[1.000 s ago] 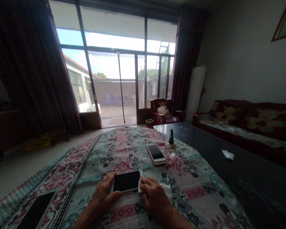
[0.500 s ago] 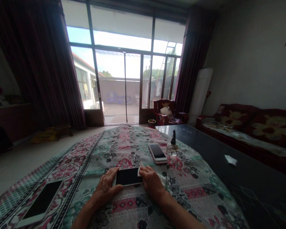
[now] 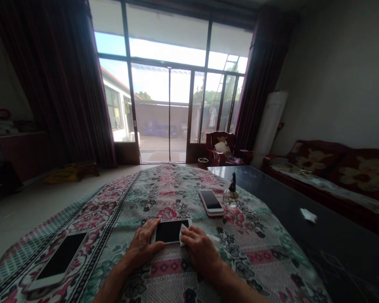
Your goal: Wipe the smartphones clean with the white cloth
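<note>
A white smartphone [image 3: 169, 231] with a dark screen lies sideways on the flowered tablecloth [image 3: 177, 198]. My left hand [image 3: 144, 242] grips its left end, thumb at the near edge and fingers at the far edge. In my right hand [image 3: 200, 248] is a white tissue [image 3: 215, 241], pressed to the right part of the screen; one end sticks out behind the hand. Farther off, another white phone [image 3: 211, 201] rests on something with a reddish edge. Beside it stands a small clear spray bottle [image 3: 231, 195] with a black top.
To my left a third phone [image 3: 61, 259] lies on the cloth, screen up. A dark glossy table [image 3: 271, 202] adjoins on the right, with a crumpled white tissue [image 3: 308, 215] on it. Beyond are a red sofa [image 3: 328, 164], a chair [image 3: 219, 147] and glass doors [image 3: 164, 113].
My right hand has moved the tissue slightly left and toward me, uncovering the phone's far right corner. My left hand keeps its grip. The whole view has shifted a little.
</note>
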### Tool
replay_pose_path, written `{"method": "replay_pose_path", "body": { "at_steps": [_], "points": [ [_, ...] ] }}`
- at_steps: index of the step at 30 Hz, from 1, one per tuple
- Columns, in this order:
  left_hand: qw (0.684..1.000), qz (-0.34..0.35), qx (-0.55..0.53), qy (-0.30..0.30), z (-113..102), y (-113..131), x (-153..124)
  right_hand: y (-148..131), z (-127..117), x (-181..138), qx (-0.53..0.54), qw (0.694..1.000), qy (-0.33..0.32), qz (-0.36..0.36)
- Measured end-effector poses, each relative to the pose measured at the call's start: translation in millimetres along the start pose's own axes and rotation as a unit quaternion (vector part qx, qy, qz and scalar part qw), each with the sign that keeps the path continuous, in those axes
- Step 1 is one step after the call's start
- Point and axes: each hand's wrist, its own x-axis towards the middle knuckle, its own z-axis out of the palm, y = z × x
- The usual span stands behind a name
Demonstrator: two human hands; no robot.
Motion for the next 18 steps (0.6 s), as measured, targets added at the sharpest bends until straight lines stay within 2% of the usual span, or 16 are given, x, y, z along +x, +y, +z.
{"method": "replay_pose_path", "body": {
  "at_steps": [5, 8, 12, 15, 18],
  "points": [
    [1.000, 0.001, -0.004, 0.009, 2.5, 0.4, -1.1, -10.8, 6.3, 6.2, 0.014, 1.000, 0.007, -0.024],
    [1.000, 0.002, -0.013, -0.004, -2.2, 1.9, -0.6, 1.9, 3.1, -0.8, 0.017, 0.999, 0.036, 0.022],
    [0.998, -0.013, -0.021, -0.051, -20.0, -0.9, -0.1, 21.8, -4.5, -10.5, 0.004, 0.993, 0.072, 0.089],
    [0.996, -0.037, -0.008, -0.080, -32.0, -4.5, -1.3, 20.9, -4.7, -12.3, 0.002, 0.995, 0.070, 0.077],
    [0.994, -0.044, 0.010, -0.097, -35.8, -4.4, -2.5, 4.5, 2.8, -8.4, 0.009, 0.998, 0.049, 0.036]
  ]
}}
